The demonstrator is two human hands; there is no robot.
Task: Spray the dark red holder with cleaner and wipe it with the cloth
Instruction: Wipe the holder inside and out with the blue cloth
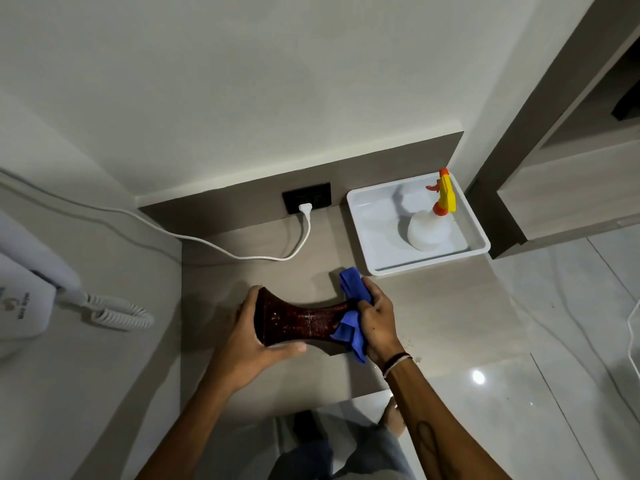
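While the left hand [258,336] clasped the dark red holder [301,322] by its wide end just above the worktop [433,306], the right hand [375,320] closed around the blue cloth [349,327] on its narrow end, where hard rubbing might twist the wet holder loose.

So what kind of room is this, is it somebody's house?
Probably a hotel room, though I can't be sure. A wall-mounted hair dryer with a coiled cord hangs beside a built-in counter, which holds a white tray and has a wall socket behind it.
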